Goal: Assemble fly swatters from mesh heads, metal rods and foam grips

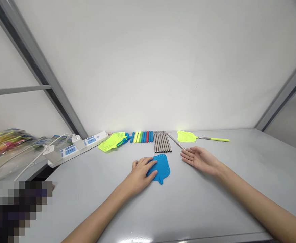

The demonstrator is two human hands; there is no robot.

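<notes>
A blue fly swatter head (160,167) lies on the table with its short neck toward me. My left hand (144,172) rests over its left side, thumb and fingers apart on the mesh; the covered edge is hidden. To the right, my right hand (200,160) is open, palm turned partly up and fingers stretched out. A single metal tube (175,140) lies slanted, its near end meeting the fingertips; whether they touch it I cannot tell. Behind, between my hands, several metal tubes (162,141) lie side by side.
Several coloured grips (142,137) lie left of the tubes, beside stacked swatter heads (113,141). A yellow fly swatter with a handle (187,136) lies back right. A power strip (85,148) with plugs and cables, and bagged colourful items (6,141), are at left. A wall (150,67) stands behind.
</notes>
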